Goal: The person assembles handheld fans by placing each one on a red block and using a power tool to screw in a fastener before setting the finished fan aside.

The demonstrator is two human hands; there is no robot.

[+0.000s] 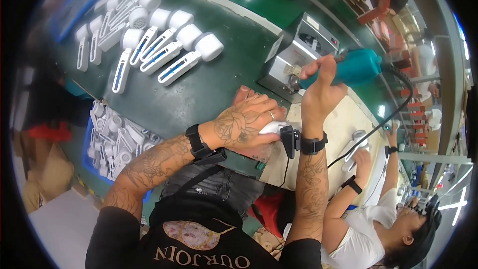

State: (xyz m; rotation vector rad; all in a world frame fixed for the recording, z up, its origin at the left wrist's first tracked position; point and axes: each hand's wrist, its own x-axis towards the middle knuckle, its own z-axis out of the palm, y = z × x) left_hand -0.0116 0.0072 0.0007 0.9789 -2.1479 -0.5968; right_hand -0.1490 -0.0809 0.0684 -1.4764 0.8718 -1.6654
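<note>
My right hand [321, 97] is wrapped round a teal electric screwdriver [356, 67]. Its tip end points left, at the front of a silver screw feeder box [301, 50]. A black cable hangs from the screwdriver's back end. My left hand [244, 122] lies over a white plastic part [271, 128], gripping it on a reddish block [256, 155] at the table edge. Most of that part is hidden under the palm and fingers. Beyond my left hand, several white shower heads [177, 62] with blue-striped handles lie on the green tabletop [184, 102].
A blue crate [88, 142] full of white shower head parts stands at my left. A blue tray [82, 7] sits far left. On the right, a co-worker [366, 219] handles a white part [359, 137] over the pale board [333, 169]. The screwdriver's cable [381, 129] crosses between us.
</note>
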